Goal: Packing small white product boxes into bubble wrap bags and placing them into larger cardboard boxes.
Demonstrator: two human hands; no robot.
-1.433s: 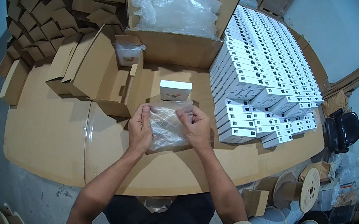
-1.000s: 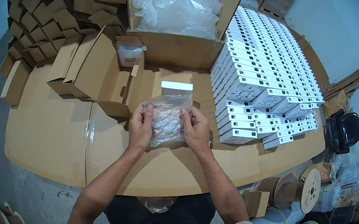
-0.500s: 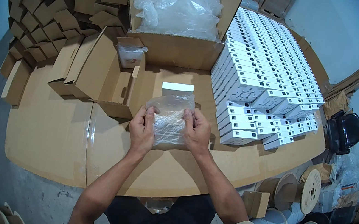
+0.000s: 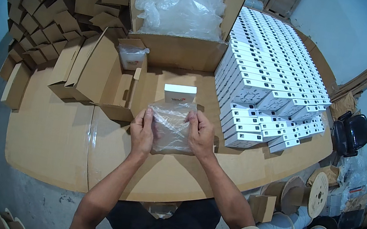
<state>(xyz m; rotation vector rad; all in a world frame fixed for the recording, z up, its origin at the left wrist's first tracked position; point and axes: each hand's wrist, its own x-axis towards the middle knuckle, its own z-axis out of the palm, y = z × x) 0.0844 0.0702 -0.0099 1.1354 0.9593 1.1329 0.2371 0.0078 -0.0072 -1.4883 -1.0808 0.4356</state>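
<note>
A clear plastic bag is stretched between my two hands above the cardboard-covered table. My left hand pinches its left edge, thumb on top. On the opposite edge my right hand grips it the same way. Just beyond the bag's far edge a small white box stands on the table, its lower part behind the plastic. Whether any of the box is inside the bag I cannot tell.
An open carton full of clear plastic bags stands behind. White boxes are stacked high at right. Left of my hands an open brown carton holds a bagged box. Many brown cartons pile up far left.
The bag has come slightly nearer to me and spread wider. More of the white box's front now shows beyond it. My left hand has shifted a little left.
</note>
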